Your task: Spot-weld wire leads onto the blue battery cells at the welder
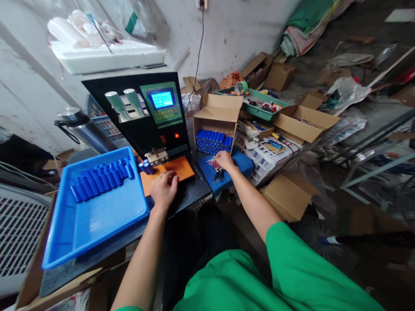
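Note:
My left hand [164,188] rests on the orange board [183,168] in front of a black machine with a lit blue screen [162,99]. Its fingers are curled, and what they hold, if anything, is hidden. Just beyond it, blue cells [147,167] stand by the machine's metal tips [156,156]. My right hand [223,160] is closed in a pinch at a small pile of red and black wires [218,169] on a blue mat [241,162]. Behind that hand, a cardboard box [223,113] holds many blue cells [212,140].
At the left is a blue tray [97,220] with rows of blue cells [100,179]. A metal flask [82,129] stands behind it. To the right are a green tray [264,113], a white basket [259,168] and open cardboard boxes [288,196].

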Available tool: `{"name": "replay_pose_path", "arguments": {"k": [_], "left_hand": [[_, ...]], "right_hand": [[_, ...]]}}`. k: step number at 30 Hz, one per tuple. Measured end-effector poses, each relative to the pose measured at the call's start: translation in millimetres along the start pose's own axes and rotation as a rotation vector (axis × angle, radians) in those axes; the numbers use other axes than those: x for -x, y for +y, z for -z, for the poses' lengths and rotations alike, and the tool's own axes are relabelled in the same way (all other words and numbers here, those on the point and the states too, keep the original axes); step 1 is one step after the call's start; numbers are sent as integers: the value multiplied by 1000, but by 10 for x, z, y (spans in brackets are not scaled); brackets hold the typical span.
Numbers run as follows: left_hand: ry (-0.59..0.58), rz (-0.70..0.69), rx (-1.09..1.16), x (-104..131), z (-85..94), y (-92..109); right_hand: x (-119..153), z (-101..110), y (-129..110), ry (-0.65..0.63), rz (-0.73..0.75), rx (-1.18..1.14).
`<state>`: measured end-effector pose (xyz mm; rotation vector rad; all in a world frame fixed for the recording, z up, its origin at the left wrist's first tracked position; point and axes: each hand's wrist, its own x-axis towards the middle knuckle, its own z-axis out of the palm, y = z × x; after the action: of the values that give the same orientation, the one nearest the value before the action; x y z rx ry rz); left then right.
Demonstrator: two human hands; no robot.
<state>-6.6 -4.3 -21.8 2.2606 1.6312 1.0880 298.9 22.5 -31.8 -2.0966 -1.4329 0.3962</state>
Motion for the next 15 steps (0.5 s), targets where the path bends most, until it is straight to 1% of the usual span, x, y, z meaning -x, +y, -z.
{"name": "replay_pose_path", "arguments": {"k": [4,10,12,15], "left_hand": [[7,12,3,1,-6,5],[4,10,-8,11,-14,-6],[0,6,-10,12,-15,-11],[-7,-1,-8,10,-20,-17]], "right_hand": [[70,-50,-5,-54,39,-12],[121,-143,-49,0,81,14],[127,-153,-49,27,64,-41],[115,-128,-42,84,40,-257]]}}
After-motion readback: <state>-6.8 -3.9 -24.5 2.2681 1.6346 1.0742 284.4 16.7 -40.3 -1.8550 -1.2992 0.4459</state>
